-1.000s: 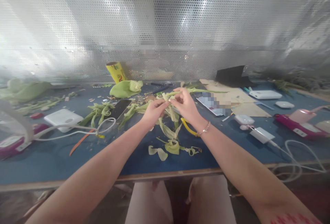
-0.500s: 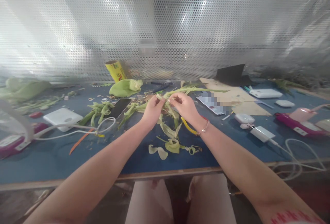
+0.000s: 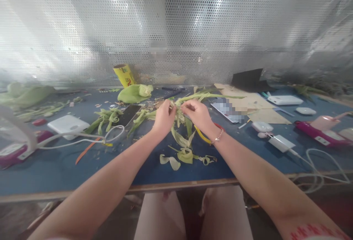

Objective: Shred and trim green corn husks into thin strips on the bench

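Observation:
Over the middle of the table, my left hand (image 3: 164,116) and my right hand (image 3: 199,114) face each other a short way apart. Both have their fingertips pinched on a bundle of pale green leaf strips (image 3: 180,116) that look like corn husk. My fingers partly hide where each one grips. Long green stalks (image 3: 212,95) stick out to the right behind my right hand, and limp strips (image 3: 182,137) hang towards me. Below lie a curled leaf piece (image 3: 185,156) and white-green scraps (image 3: 169,161).
Behind stand a yellow tube (image 3: 123,75) and a rolled green husk (image 3: 135,93). Left are a knotted green bundle (image 3: 107,116), a dark phone (image 3: 129,115) and a white box (image 3: 68,126) with cables. A phone (image 3: 227,111), cardboard (image 3: 255,100) and chargers (image 3: 281,143) lie right. A perforated metal screen (image 3: 176,30) borders the back.
My left fingers have curled in a little, and the strips between my hands have shifted slightly. Both hands stay at the same bundle. The rest of the table looks the same.

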{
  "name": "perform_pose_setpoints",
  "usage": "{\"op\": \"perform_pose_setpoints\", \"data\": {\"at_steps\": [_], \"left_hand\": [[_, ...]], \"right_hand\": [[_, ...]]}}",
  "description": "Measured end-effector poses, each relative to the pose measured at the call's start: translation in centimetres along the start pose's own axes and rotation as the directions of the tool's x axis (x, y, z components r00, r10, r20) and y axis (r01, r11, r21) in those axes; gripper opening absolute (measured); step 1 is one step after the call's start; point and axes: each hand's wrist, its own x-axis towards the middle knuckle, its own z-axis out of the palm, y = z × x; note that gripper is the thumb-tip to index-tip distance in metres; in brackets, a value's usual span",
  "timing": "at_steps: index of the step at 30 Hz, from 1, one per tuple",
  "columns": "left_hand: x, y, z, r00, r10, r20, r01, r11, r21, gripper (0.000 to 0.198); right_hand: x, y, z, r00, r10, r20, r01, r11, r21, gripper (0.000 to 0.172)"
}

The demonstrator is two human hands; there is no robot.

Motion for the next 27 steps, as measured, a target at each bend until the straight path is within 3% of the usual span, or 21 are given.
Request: {"op": "perform_pose_setpoints", "data": {"at_steps": [8,12,14,16,18,21,24,27], "left_hand": [[0.1,0.0,0.0,1.0,-0.01,-0.016,0.008,0.992,-0.126,0.02],[0.1,0.1,-0.1,0.998,-0.059,-0.016,0.056,0.988,-0.144,0.019],[0.1,0.0,0.1,0.995,-0.102,-0.005,0.098,0.968,-0.23,0.019],[0.3,-0.2,0.4,0.98,-0.189,0.063,0.199,0.891,-0.408,0.018],[0.4,-0.6,0.8,0.936,-0.288,0.204,0.353,0.729,-0.587,0.02],[0.6,-1.3,1.2,0.853,-0.349,0.387,0.521,0.537,-0.664,0.026],[0.6,-1.6,1.3,0.808,-0.366,0.463,0.59,0.487,-0.644,0.029],[0.6,-1.2,1.2,0.798,-0.362,0.482,0.602,0.438,-0.668,0.026]], "right_hand": [[-0.2,-0.2,0.1,0.999,0.036,-0.028,-0.035,0.998,0.044,0.007],[-0.1,-0.6,0.0,0.997,0.068,-0.037,-0.065,0.994,0.083,0.011],[0.0,-0.6,-0.1,0.996,0.085,-0.023,-0.082,0.992,0.094,0.013],[0.0,-0.6,-0.1,0.996,0.09,-0.009,-0.089,0.991,0.098,0.015],[0.0,-0.4,-0.1,0.996,0.086,-0.007,-0.085,0.992,0.095,0.015],[0.0,-0.2,0.0,0.996,0.085,-0.013,-0.083,0.992,0.095,0.014],[0.0,0.0,0.0,0.996,0.083,-0.023,-0.08,0.991,0.109,0.012],[0.0,0.0,0.0,0.994,0.098,-0.04,-0.092,0.985,0.146,0.012]]}}
